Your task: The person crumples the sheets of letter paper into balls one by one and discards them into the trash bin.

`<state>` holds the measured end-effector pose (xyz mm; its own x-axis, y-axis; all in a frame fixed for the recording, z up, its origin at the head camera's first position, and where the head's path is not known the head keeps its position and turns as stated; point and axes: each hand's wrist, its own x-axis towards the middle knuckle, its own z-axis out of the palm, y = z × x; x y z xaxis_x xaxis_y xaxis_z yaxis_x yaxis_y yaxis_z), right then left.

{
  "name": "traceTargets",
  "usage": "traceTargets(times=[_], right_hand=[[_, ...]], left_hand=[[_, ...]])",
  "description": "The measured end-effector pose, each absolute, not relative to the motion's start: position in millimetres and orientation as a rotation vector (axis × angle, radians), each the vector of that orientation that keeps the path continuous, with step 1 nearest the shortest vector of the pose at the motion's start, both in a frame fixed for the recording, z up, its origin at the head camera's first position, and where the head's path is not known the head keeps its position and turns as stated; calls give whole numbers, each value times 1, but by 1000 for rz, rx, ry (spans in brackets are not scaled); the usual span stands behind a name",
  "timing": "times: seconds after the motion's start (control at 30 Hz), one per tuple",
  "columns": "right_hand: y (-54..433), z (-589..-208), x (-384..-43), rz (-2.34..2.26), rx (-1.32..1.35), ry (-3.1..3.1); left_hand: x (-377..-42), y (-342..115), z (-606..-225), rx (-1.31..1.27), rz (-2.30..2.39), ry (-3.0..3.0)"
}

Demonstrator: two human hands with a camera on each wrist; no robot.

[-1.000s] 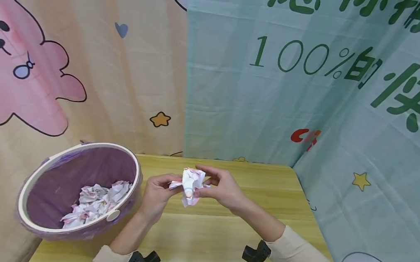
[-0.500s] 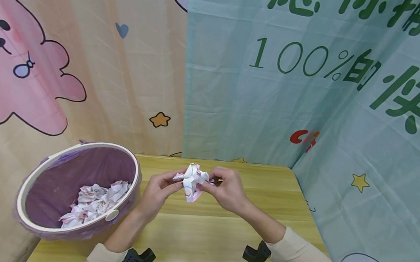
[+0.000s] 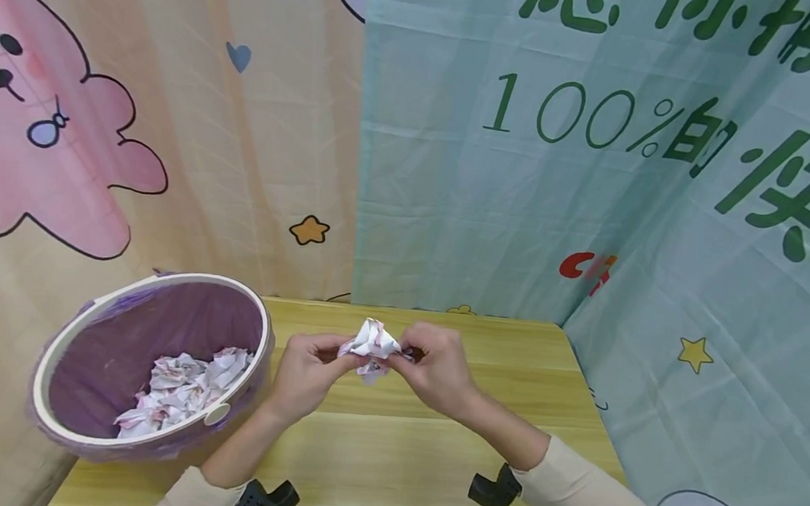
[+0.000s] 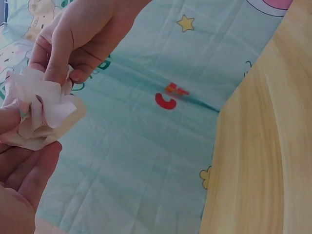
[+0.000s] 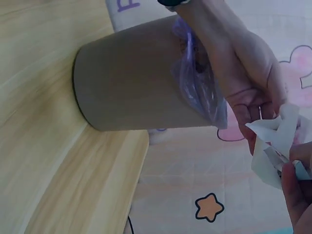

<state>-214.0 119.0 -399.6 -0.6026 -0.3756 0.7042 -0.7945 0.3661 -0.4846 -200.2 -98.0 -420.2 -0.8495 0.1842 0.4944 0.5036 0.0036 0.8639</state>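
A crumpled piece of white paper [image 3: 373, 340] with pinkish print is held up over the table between both hands. My left hand [image 3: 307, 377] pinches its left side between thumb and fingers. On the right side my right hand [image 3: 438, 372] pinches it the same way, knuckles bent. In the left wrist view the paper [image 4: 46, 105] shows loose folds and sticking-out edges. The right wrist view has its pale underside [image 5: 268, 156] between the two hands. To the left stands a bin [image 3: 262, 353] with a purple liner, holding several crumpled papers [image 3: 183, 394].
The wooden table [image 3: 428, 480] spans the front, its back edge against printed curtains [image 3: 524, 215]. The bin's white rim [image 3: 42, 382] stands close beside the left forearm. A black wrist camera [image 3: 267, 502] sits on the left sleeve, another camera [image 3: 494, 488] on the right.
The paper has been squeezed smaller, its hanging lower flap now folded up. The right hand's fingers have curled in on it and the left hand has moved slightly right. The bin stays put.
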Motion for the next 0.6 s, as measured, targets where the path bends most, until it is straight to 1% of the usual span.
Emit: traceTargets(times=[0.3,0.43,0.6], right_hand=[[103,-409,-198,1400,737,-2219],[106,-410,-200,1441,682,-2265],[112,-410,-207,1523,643,-2325]], left_hand=[[-193,-80,-442,-380,-2138,-1872],[-194,-76,-447,-343,-2192,-1819],[-195,-76,-444,-363,-2152,-1831]])
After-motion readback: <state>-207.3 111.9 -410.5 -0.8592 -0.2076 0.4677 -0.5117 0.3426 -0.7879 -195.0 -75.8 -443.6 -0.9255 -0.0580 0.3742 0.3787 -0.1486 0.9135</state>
